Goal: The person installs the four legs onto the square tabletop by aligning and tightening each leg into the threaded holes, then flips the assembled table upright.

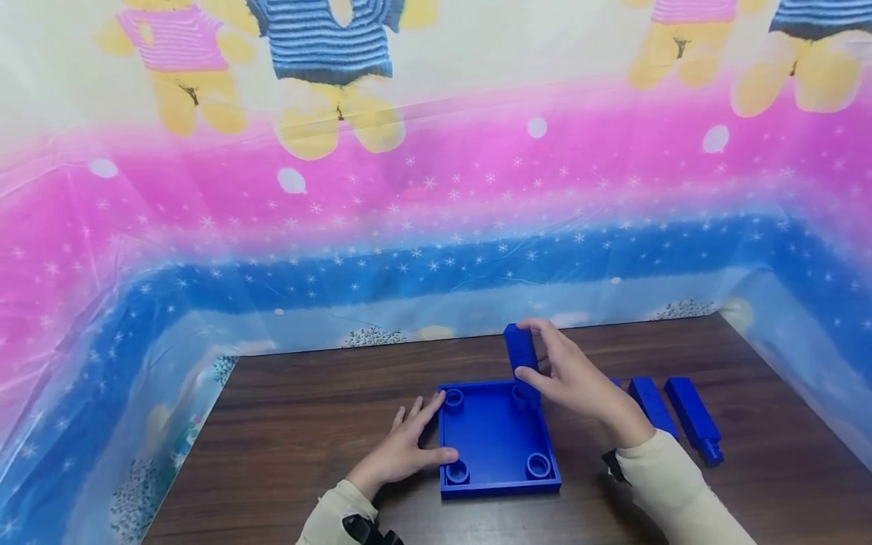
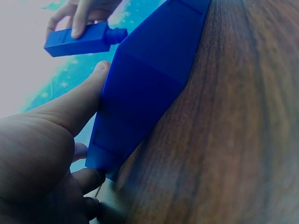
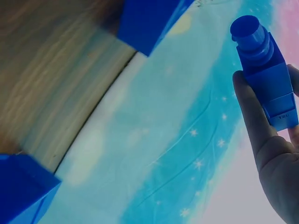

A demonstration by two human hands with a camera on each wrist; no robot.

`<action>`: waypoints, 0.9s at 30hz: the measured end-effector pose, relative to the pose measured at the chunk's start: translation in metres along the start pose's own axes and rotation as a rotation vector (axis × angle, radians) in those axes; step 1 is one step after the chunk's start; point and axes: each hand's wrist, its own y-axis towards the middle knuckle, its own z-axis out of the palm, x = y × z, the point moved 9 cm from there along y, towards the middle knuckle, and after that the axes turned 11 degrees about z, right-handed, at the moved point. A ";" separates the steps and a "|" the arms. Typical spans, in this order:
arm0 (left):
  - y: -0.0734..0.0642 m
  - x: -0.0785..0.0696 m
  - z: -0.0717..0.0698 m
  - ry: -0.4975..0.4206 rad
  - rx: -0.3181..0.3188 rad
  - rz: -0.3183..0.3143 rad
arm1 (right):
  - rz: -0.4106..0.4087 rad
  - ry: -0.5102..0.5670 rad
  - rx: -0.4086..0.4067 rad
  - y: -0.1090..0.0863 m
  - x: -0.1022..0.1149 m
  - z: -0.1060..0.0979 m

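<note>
The blue tray sits on the brown table. At the tray's left side, the left hand touches its edge with fingers spread out. Over the tray's far right corner, the right hand pinches a blue block, its knob pointing down. More blue sticks lie to the right of the tray.

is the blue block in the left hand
No, the left hand touches the edge of the blue tray, while the right hand holds a blue block.
</note>
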 end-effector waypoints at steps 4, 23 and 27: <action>0.000 0.000 0.000 0.002 0.003 -0.005 | -0.020 0.032 0.000 0.007 0.008 0.005; 0.002 0.001 0.004 0.012 0.012 -0.022 | -0.072 0.074 0.020 0.033 0.027 0.031; 0.001 0.000 0.000 0.014 0.004 -0.025 | -0.107 0.055 0.013 0.038 0.030 0.034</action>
